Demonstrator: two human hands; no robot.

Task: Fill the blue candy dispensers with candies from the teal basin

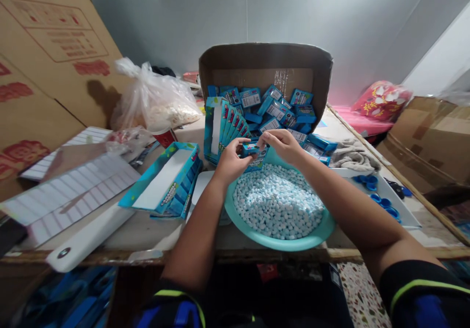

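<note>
My left hand [232, 162] grips a small blue candy box [258, 161] upright over the near bowl, thumb in front and fingers behind. At the top of this box my right hand [282, 144] is closed, its fingertips pinched together; whether they hold a flap or a small piece is hidden. Beneath both hands sits a turquoise bowl [279, 244] full of small white and pale-blue candies [279, 203]. Just behind the left hand stands a blue display tray [212, 127] with a fanned row of green-and-blue cartons [232, 125].
A tipped cardboard box [266, 56] behind the bowl holds many blue candy boxes [279, 110]. On the left lie an open blue display tray [161, 183], striped sheets [69, 191] and a tied plastic bag [156, 95]. Blue scoops [384, 205] lie in a white tray [407, 210] at right, near a grey cloth [352, 156].
</note>
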